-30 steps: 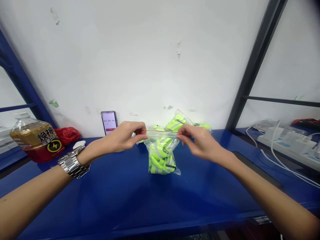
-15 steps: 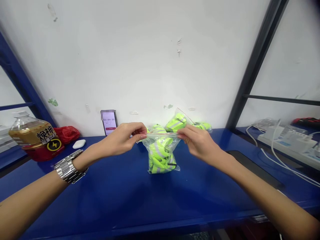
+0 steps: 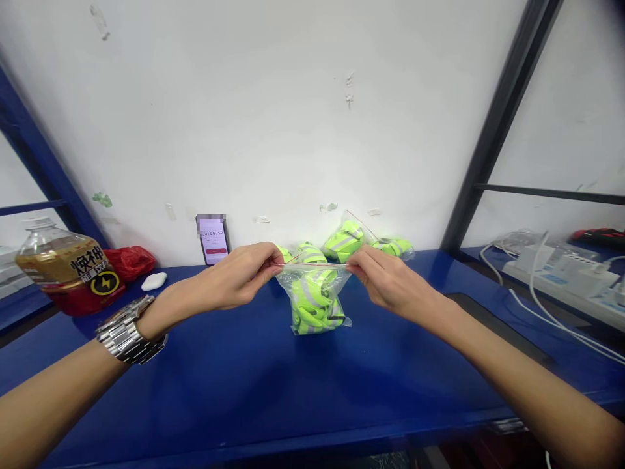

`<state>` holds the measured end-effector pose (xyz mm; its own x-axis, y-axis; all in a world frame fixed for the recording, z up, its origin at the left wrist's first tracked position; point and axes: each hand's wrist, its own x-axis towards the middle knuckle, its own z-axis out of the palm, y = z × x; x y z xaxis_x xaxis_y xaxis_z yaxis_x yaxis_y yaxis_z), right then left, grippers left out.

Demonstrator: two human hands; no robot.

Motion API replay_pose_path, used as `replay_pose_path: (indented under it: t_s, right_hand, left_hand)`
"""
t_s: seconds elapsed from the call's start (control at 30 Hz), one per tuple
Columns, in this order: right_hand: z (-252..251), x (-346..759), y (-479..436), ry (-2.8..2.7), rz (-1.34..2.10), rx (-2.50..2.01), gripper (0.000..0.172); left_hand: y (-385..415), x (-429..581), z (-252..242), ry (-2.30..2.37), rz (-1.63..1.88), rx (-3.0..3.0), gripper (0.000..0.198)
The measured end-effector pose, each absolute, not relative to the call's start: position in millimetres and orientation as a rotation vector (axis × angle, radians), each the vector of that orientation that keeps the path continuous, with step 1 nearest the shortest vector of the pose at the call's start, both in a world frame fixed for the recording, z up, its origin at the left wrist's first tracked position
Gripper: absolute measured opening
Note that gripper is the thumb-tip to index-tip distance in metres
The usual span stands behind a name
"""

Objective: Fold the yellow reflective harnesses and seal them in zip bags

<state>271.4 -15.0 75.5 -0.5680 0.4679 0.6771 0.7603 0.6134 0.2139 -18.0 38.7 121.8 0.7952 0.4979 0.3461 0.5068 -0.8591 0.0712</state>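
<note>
A clear zip-lock bag point(image 3: 317, 301) hangs upright between my hands over the blue table point(image 3: 273, 384). Inside it is a folded neon-yellow item with grey reflective strips, perhaps a vest. My left hand point(image 3: 247, 273) pinches the left end of the bag's red-lined top edge. At the other end, my right hand point(image 3: 383, 273) grips the same edge between thumb and fingers. The top edge is stretched straight between them. Behind, against the wall, lie several more bagged neon-yellow bundles point(image 3: 346, 240), partly hidden by my hands and the held bag.
A phone point(image 3: 213, 240) showing a timer leans on the wall. To the left are a white earbud case point(image 3: 154, 281), a large drink bottle point(image 3: 66, 267) and a red plastic bag point(image 3: 131, 262). A dark flat device point(image 3: 493, 326), white cables and a power strip point(image 3: 561, 277) lie right.
My left hand has shifted slightly left and its fingers have closed tighter at the bag's corner. The bag has risen a little. My right hand stays at its end.
</note>
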Motion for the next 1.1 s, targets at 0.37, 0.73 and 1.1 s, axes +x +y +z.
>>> replay_pose_path:
  t_s: [0.37, 0.73, 1.1]
  right_hand:
    - [86.8, 272.7, -14.6, -2.296, -0.372, -0.981, 0.014]
    - [83.2, 269.8, -13.7, -2.337, -0.351, -0.913, 0.013]
    - [88.8, 259.0, -17.4, -2.356, -0.223, -0.873, 0.013]
  left_hand:
    - [27.1, -10.4, 124.3, -0.811, -0.607, -2.996, 0.014]
    - [31.1, -3.6, 118.6, -0.643, -0.665, -2.947, 0.015]
    - [22.7, 8.0, 116.9, -0.648, -0.703, -3.009, 0.013]
